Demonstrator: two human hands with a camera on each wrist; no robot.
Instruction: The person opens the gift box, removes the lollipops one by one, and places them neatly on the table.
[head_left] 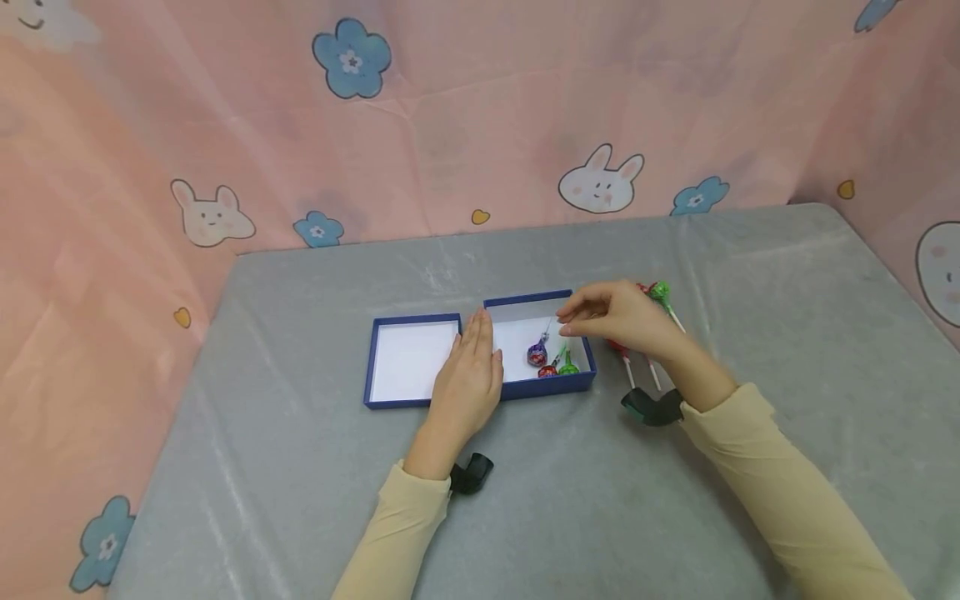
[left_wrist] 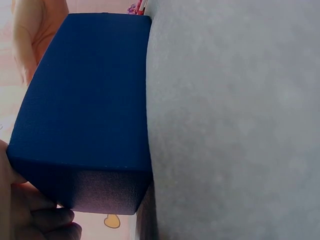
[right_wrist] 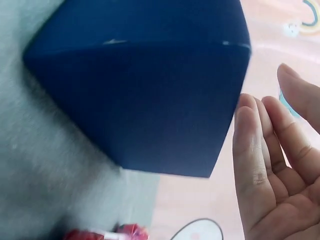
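Observation:
In the head view my left hand (head_left: 467, 367) lies at the left end of a blue box (head_left: 551, 387) with a white inside, fingers straight along that end, thumb by the rim. A purple-wrapped lollipop (head_left: 537, 355), a red one (head_left: 548, 371) and a green one (head_left: 568, 365) lie in the box. My right hand (head_left: 618, 317) hovers over the box's right end, fingers slightly bent. The right wrist view shows nothing between thumb and fingers (right_wrist: 248, 145), beside the blue box (right_wrist: 145, 105).
A shallow blue tray with a white inside, like a lid (head_left: 368, 367), stands left of the box. Right of the box, partly behind my right hand, lie several more lollipops, one of them green (head_left: 660, 292). A pink curtain (head_left: 450, 125) hangs behind the grey-covered table (head_left: 285, 500).

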